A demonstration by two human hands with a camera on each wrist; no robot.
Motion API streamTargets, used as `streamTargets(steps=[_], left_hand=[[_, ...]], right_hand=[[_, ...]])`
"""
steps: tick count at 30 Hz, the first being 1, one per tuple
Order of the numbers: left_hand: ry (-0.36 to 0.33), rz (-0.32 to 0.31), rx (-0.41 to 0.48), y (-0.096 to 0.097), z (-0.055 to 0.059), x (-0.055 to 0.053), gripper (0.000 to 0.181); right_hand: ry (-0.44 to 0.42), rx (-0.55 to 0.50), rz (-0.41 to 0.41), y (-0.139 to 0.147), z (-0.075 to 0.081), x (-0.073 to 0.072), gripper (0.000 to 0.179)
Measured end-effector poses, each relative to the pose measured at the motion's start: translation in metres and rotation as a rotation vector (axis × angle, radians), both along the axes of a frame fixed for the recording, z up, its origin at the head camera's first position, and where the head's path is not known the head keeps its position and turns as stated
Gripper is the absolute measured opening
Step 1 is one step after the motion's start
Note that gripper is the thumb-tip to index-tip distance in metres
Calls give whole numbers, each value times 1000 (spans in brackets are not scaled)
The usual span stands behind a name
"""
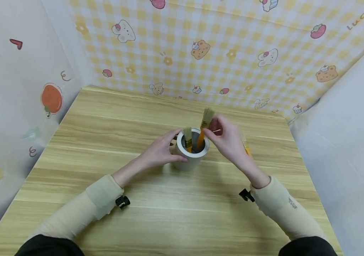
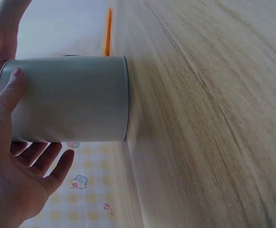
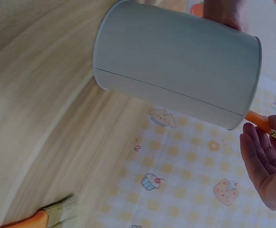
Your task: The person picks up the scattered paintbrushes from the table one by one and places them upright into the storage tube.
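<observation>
A light grey metal can (image 1: 188, 164) stands upright on the table. My left hand (image 1: 161, 149) grips it near its rim, with the thumb (image 2: 13, 90) on one side and the fingers on the other. One paintbrush (image 1: 188, 138) leans inside the can, bristles up. My right hand (image 1: 228, 137) pinches a second paintbrush (image 1: 206, 119) with an orange handle and pale bristles. That brush's handle reaches down into the can's mouth; whether its end touches the bottom is hidden.
Another orange-handled paintbrush (image 3: 43, 218) lies on the wooden table (image 1: 182, 220) to the right of the can, partly hidden by my right wrist in the head view. A yellow checked wall covering (image 1: 182, 46) rises behind the table, with white sheets at both sides.
</observation>
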State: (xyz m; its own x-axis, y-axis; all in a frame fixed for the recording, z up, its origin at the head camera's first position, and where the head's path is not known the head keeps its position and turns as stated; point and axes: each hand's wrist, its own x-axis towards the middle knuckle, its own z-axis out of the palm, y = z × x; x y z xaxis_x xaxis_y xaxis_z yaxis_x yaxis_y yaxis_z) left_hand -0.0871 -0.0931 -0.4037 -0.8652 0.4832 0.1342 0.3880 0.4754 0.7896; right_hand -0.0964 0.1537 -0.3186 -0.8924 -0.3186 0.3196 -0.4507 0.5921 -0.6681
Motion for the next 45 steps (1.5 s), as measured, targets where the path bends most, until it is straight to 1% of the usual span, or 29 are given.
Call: streamTargets(steps=[8, 12, 15, 20, 23, 25, 31, 33, 36, 39, 42, 45], left_hand=[[-18, 1, 5, 0, 0, 1, 103], [-43, 7, 6, 1, 0, 2, 104], [-49, 12, 11, 1, 0, 2, 103], [-44, 12, 12, 2, 0, 2, 104], [-41, 16, 7, 2, 0, 2, 105], [-42, 20, 4, 1, 0, 2, 106], [-45, 22, -3, 1, -1, 2, 105], [-40, 22, -9, 1, -1, 2, 105], [-30, 21, -13, 1, -1, 2, 105], [-24, 21, -11, 1, -1, 1, 105], [-27, 18, -5, 2, -1, 1, 105], [-33, 20, -5, 2, -1, 0, 105]], right_hand=[[-10, 78, 4, 2, -14, 2, 15], [-11, 72, 2, 3, -17, 2, 14], [-10, 48, -4, 5, -18, 1, 15], [-37, 21, -22, 16, -18, -2, 21], [-48, 29, -34, 24, -21, -5, 28], [-39, 39, -39, 32, -25, -7, 32], [19, 140, -57, 57, -43, -13, 42], [22, 183, -64, 65, -49, -13, 43], [-5, 243, -73, 77, -58, -13, 44], [-51, 310, -87, 88, -67, -11, 45], [-88, 368, -96, 98, -75, -9, 48], [-107, 422, -101, 106, -83, -6, 50]])
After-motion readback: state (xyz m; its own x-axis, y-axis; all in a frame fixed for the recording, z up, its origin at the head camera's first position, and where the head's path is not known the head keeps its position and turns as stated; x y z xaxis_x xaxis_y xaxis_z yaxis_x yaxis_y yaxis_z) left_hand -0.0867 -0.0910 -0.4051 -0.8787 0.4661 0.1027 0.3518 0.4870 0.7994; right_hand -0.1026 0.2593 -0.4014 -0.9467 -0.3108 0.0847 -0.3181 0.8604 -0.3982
